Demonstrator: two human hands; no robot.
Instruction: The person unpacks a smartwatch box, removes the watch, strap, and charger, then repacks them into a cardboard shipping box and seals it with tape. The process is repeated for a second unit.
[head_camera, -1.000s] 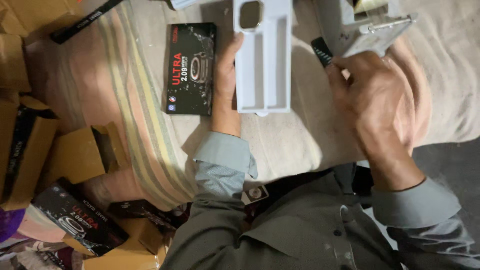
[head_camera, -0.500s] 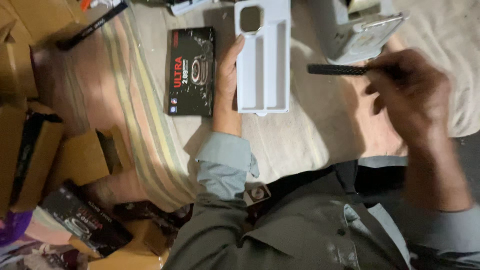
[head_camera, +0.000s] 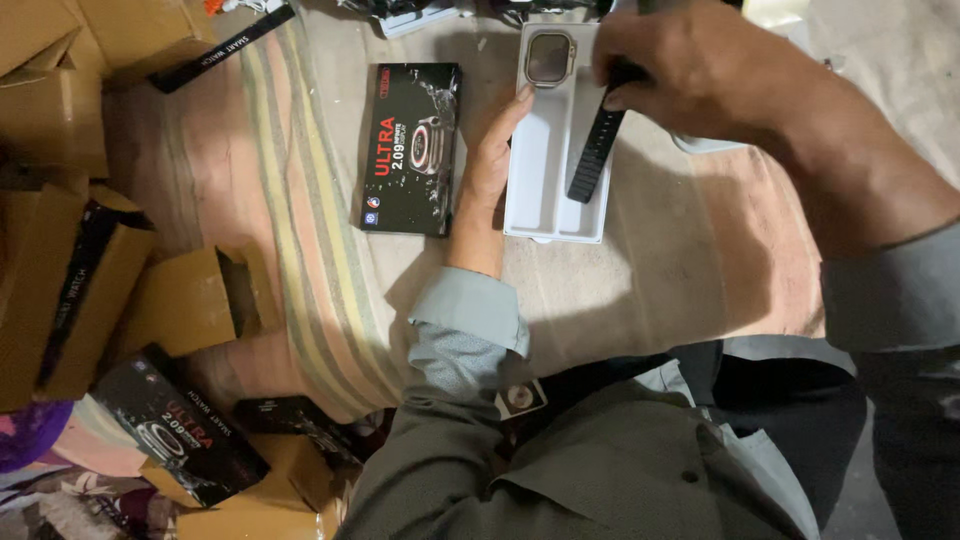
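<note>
A ribbed black rubber watch strap (head_camera: 597, 150) is pinched in the closed grip of the right hand (head_camera: 700, 70) and is best lowered straight into the white moulded plastic tray (head_camera: 540, 190), steadied by the flat left hand (head_camera: 487, 190).

Watch face (head_camera: 549, 58) at tray (head_camera: 540, 190) top, strap (head_camera: 595, 155) in its right channel, box (head_camera: 410, 148) just left.
</note>
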